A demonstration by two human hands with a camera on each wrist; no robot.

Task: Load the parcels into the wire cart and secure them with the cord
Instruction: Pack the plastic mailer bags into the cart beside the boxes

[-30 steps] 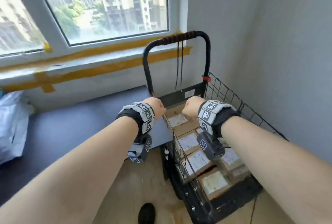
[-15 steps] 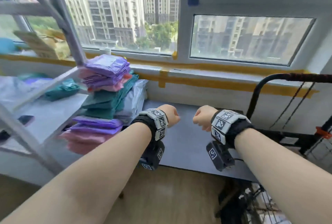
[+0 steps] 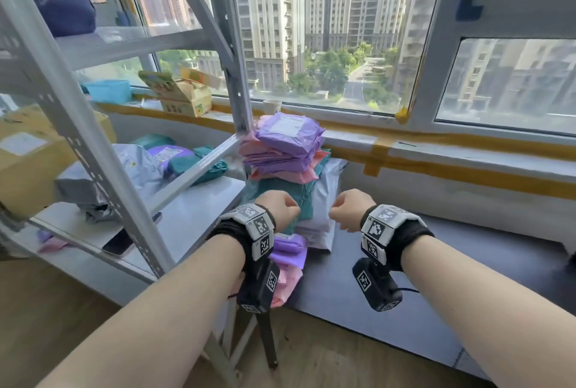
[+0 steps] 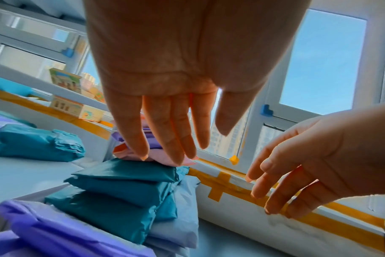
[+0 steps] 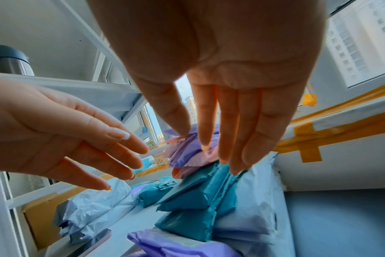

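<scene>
Shelf rack (image 3: 103, 169) left; dark tabletop (image 3: 436, 278) under the window. Between them, a stack of parcels (image 3: 290, 151) piled flat where we can lift from above, long sides running toward the window (cart and cord out of view). We hold left hand (image 4: 176, 73) and right hand (image 5: 231, 57) over it, fingers straight and apart, each grip empty.

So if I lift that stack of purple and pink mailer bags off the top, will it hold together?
Probably not. The stack of purple and pink bags looks soft and crinkled, so likely floppy and light. Glossy plastic may slide. It sits unevenly on the teal bags, so it could topple.
</scene>
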